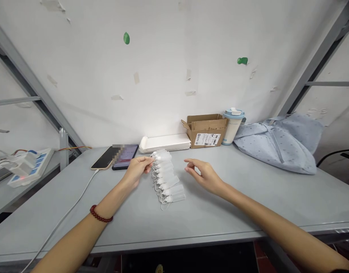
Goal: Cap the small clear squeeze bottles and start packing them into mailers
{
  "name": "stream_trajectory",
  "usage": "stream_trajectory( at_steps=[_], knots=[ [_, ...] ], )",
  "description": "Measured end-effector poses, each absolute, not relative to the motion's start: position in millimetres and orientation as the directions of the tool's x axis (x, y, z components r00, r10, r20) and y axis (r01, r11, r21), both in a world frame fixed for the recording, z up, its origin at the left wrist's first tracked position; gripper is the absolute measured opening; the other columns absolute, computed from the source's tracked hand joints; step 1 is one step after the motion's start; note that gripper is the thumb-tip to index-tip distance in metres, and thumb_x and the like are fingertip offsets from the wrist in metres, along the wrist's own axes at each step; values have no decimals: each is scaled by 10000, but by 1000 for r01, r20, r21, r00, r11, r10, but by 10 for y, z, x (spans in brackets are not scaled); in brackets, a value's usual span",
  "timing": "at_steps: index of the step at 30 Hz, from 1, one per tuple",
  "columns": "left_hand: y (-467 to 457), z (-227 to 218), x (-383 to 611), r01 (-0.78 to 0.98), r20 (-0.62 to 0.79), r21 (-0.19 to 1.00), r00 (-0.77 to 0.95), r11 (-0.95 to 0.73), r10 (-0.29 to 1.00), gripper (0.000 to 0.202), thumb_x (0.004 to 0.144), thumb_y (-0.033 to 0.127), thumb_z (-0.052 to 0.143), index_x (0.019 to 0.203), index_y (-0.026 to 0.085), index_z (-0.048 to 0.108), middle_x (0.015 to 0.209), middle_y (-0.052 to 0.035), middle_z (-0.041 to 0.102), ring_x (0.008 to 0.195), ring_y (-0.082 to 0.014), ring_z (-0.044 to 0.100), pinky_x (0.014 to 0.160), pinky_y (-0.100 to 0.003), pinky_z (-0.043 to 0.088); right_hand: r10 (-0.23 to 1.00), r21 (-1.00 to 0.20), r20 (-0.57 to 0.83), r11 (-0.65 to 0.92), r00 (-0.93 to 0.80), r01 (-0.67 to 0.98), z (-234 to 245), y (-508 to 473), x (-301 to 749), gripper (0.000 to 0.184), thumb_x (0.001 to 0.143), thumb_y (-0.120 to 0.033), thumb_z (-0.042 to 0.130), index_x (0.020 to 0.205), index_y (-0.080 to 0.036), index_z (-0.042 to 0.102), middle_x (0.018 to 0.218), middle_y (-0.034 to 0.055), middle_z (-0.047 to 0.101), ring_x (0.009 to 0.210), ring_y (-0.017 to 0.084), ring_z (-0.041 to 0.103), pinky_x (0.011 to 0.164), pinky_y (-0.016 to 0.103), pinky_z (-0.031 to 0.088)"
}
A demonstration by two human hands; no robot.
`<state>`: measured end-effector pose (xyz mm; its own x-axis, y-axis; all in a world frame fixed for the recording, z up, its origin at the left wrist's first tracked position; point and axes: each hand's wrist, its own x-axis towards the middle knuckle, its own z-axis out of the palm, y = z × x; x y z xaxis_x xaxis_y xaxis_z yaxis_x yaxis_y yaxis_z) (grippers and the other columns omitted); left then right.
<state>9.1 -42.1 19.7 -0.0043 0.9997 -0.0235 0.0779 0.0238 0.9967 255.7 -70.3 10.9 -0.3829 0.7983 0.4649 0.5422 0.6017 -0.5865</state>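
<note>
A row of several small white tags with thin string loops (168, 181) lies fanned out on the grey table (214, 212). My left hand (138, 169) is closed in a pinch on the loop ends at the top of that row; a dark red bead bracelet sits on its wrist. My right hand (204, 174) hovers just to the right of the tags, fingers loosely apart and curled, holding nothing.
Two phones (115, 157) lie at the back left, one on a white cable. Behind the tags are a stack of white sheets (165, 143), an open cardboard box (205, 131), a lidded cup (232, 127) and a light blue cloth bag (279, 146). A power strip (30, 167) sits far left.
</note>
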Motion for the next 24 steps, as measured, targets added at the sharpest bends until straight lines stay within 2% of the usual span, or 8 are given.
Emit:
stream_trajectory(
  at_steps=[8,14,24],
  knots=[
    [-386,137,132,95,-61,993,-46,65,997,228,616,324,674,605,121,571,534,44,469,418,-45,372,444,-198,274,771,-530,492,634,-405,563,71,-674,2562,277,884,-275,428,1080,-129,559,755,47,626,663,151,556,590,276,431],
    [-388,155,148,182,-94,978,-57,103,994,239,615,332,639,540,135,527,507,24,497,375,-55,394,403,-199,282,765,-512,494,640,-413,573,46,-670,2552,259,881,-273,435,1063,-144,567,757,47,632,666,156,565,609,289,440],
    [-378,137,149,313,27,949,-176,30,984,219,640,333,592,554,136,554,488,30,507,347,-61,391,387,-202,304,769,-511,490,634,-410,580,-1,-638,2557,248,878,-260,437,1056,-147,568,791,55,639,686,157,578,593,279,441]
  ],
)
